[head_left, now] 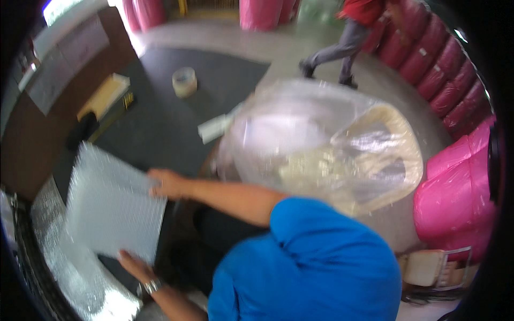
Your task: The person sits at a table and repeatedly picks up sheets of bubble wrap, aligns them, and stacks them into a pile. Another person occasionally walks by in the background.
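At lower left of the frame, I see both hands closed on a bubble-wrap sheet (115,206): left hand (134,266) under, right hand (168,183) above. Lifting step, I judge; next it needs steady grip.

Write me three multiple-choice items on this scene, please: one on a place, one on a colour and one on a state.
1. Where does the tape roll lie?
A on the dark mat
B on a shelf
C in a hand

2. What colour is the wrapped bundle at the right?
A green
B pink
C white

3. How is the bubble wrap sheet?
A rolled up
B lying untouched
C held by both hands

Answers:
1 A, it sits flat on the mat beyond the sheet.
2 B, its wrapping is bright pink.
3 C, the left hand grips its lower edge and the right hand its upper right edge.
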Available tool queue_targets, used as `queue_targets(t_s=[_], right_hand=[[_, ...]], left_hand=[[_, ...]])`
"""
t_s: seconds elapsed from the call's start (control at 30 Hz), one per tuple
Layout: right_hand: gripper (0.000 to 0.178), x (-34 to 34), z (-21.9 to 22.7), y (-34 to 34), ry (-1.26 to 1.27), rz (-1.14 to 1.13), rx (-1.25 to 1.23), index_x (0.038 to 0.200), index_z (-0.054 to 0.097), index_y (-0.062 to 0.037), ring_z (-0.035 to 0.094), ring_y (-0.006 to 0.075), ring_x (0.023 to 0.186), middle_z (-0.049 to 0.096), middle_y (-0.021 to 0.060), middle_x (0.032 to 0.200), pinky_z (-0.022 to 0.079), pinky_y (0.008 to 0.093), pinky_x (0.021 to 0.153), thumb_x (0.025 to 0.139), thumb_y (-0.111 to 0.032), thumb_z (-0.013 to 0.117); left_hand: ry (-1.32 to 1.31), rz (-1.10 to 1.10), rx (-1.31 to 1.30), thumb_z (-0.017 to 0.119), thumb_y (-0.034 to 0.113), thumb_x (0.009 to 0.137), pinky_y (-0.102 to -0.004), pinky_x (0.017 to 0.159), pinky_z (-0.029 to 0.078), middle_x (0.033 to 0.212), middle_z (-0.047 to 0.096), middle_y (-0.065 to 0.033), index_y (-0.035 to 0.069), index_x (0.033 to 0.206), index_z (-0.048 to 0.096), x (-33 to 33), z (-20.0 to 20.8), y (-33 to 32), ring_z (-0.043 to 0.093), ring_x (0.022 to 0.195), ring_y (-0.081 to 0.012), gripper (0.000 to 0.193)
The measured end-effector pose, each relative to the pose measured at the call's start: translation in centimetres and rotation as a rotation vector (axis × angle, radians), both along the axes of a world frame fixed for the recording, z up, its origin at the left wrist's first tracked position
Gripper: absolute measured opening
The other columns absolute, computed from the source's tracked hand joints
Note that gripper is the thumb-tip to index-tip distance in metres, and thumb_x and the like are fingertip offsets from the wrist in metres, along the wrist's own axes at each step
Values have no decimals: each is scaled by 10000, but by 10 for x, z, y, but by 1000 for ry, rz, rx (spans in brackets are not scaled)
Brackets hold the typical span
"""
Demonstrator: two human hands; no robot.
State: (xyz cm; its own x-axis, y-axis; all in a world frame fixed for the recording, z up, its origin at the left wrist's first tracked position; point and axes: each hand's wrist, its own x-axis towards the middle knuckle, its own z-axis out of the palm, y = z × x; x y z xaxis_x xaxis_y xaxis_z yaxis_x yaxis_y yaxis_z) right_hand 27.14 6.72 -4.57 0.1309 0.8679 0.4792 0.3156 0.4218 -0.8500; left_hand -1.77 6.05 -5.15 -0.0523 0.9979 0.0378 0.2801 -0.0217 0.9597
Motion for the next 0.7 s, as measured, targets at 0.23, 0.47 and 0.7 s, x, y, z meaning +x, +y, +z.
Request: queue_targets(t_s=[0.23, 0.47, 0.7], right_hand=[[631, 137, 47, -161, 710, -153, -295, 1229, 341, -3, 509, 196, 924, 523, 115, 1025, 423, 338, 798, 723, -216, 653], [336, 224, -85, -345, 564, -927, -1230, 1105, 428, -52, 538, 244, 641, 516, 111, 917, 479, 321, 485, 784, -113, 508], [256, 255, -105, -377, 999, -1157, -843, 1031, 464, -120, 548, 227, 644, 520, 95, 857, 457, 311, 472, 782, -150, 520]], left_hand=[[-677, -173, 140, 450, 371, 867, -213, 603, 454, 933, 547, -119, 35, 1239, 305, 18, 37, -15, 555, 718, -126, 522], [-661, -159, 175, 464, 158, 878, -206, 598, 438, 895, 575, -76, 34, 1187, 371, 15, 24, -18, 541, 698, -104, 346], [-696, -243, 150, 488, 127, 859, -224, 631, 401, 897, 560, -69, 43, 1180, 392, 32, 26, -13, 511, 717, -107, 345]])
